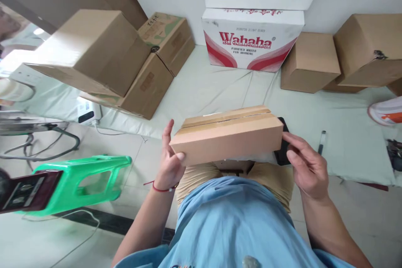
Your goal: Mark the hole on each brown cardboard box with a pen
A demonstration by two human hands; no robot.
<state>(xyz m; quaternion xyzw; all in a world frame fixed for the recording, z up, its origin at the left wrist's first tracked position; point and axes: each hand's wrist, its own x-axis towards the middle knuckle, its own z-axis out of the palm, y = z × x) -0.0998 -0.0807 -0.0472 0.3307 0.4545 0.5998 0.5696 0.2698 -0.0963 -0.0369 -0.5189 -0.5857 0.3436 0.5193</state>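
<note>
A small brown cardboard box (230, 136), its top flaps meeting along a seam, is held up above the table's near edge. My left hand (171, 157) grips its left end, thumb on the front face and a finger raised behind the corner. At the right end, the index finger of my right hand (309, 163) touches the box's side while the thumb stays apart from it. Part of a black phone-like object (284, 150) shows beneath the box's right end. A pen (322, 142) lies on the table just beyond my right hand.
A white Wahaha carton (254, 42) stands at the back of the pale-covered table (220, 79). Cardboard boxes are stacked at left (94, 50) and right (370, 50). A green stool (84, 180) is on the floor at left, with a white power strip (89, 109) above it.
</note>
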